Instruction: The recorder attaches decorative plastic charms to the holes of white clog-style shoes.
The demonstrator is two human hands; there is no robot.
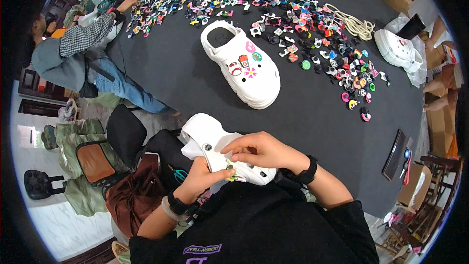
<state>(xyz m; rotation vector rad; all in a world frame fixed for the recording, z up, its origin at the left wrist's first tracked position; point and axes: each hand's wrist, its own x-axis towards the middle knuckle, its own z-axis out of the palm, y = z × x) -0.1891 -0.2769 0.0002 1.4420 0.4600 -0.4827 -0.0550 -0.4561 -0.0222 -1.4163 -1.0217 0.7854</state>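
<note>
Close to my body, a white clog [261, 175] rests at the table's near edge, a round dark rivet showing on its strap. Around its side wraps my left hand [198, 180], with small green and colourful charms [237, 178] by the thumb. My right hand [264, 150] bends over the same clog, thumb and index finger close together at the opening; anything between those fingertips is too small to make out. White paper-like material [225, 141] shows beside them. Farther off stands another white clog [259, 84], its top set with several colourful charms.
Piles of shoe charms [312, 24] cover the far side of the black table [312, 132]. A cream cord coil [356, 23], a third white clog [394, 49] and a dark flat case [394, 154] lie to the right. Another person [73, 54] reaches toward the charms at left.
</note>
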